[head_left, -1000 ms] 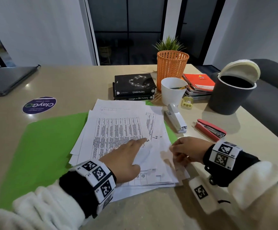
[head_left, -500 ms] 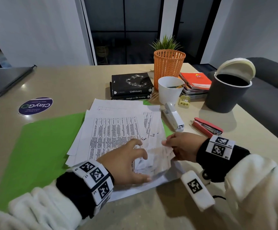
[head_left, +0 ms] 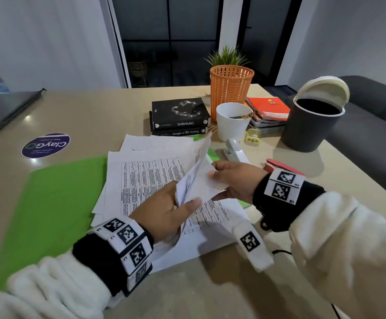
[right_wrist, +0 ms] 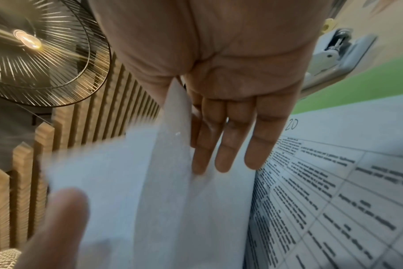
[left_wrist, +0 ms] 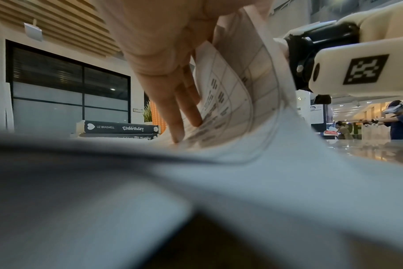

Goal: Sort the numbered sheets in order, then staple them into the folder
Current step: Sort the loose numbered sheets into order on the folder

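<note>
A loose stack of printed sheets point(head_left: 150, 178) lies on the open green folder point(head_left: 56, 203). Both hands hold up the right side of a few top sheets point(head_left: 198, 178), which stand curled above the stack. My left hand point(head_left: 187, 199) pinches them from the left, thumb on the blank side; its fingers point(left_wrist: 184, 109) lie straight along the printed face. My right hand point(head_left: 219, 180) pinches their right edge, thumb on top and fingers point(right_wrist: 225, 145) behind. The uncovered sheet point(right_wrist: 334, 182) is marked 20. A white stapler point(head_left: 233, 150) lies just beyond the right hand.
A red stapler point(head_left: 281, 165) lies right of the white one. Behind the stack stand black books point(head_left: 180, 118), a white cup point(head_left: 232, 120), an orange basket point(head_left: 231, 88), notebooks point(head_left: 268, 111) and a grey bin point(head_left: 311, 125). A closed laptop point(head_left: 3, 109) is far left.
The top sheets, flat a second ago, now stand lifted and curled. My left hand went from pointing on the stack to pinching them; my right hand rose with their edge.
</note>
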`<action>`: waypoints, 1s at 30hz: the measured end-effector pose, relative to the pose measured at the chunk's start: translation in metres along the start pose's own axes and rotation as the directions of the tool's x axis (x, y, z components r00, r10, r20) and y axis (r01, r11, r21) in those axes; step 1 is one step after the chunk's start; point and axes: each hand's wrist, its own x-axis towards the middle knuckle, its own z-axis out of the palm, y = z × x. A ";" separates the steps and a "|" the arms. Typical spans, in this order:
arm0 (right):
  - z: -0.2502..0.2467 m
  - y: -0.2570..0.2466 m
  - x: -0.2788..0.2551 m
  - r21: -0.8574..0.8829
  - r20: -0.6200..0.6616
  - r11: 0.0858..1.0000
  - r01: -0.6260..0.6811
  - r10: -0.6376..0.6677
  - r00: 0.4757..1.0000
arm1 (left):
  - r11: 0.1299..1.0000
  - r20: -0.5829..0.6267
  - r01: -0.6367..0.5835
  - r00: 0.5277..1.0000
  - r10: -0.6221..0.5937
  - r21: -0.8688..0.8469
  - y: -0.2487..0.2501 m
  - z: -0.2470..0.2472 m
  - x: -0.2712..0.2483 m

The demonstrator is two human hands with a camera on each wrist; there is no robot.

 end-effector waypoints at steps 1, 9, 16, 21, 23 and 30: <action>0.000 0.001 0.000 0.006 0.004 1.000 0.003 -0.003 1.000 | 1.000 -0.004 0.009 1.000 -0.009 -0.011 0.000 0.001 -0.001; -0.006 0.006 0.001 -0.122 -0.035 0.992 -0.022 0.018 0.999 | 0.982 -0.204 0.138 0.973 -0.110 0.128 0.003 0.000 0.003; -0.045 0.020 -0.015 -0.047 -0.338 0.990 -0.136 0.112 0.935 | 0.987 -0.283 0.114 0.956 -0.078 0.114 0.000 -0.002 0.005; -0.047 0.022 -0.015 -0.263 -0.410 0.962 -0.078 -0.038 0.911 | 0.988 -0.274 0.106 0.959 -0.072 0.112 -0.001 -0.002 0.005; -0.034 0.019 -0.017 -0.276 -0.323 0.960 -0.051 -0.043 0.945 | 0.988 -0.265 0.102 0.962 -0.068 0.119 -0.001 -0.001 0.005; 0.011 0.009 -0.011 -0.145 -0.089 0.988 -0.053 0.040 0.995 | 0.972 -0.171 0.120 0.982 -0.086 0.200 0.005 -0.001 0.002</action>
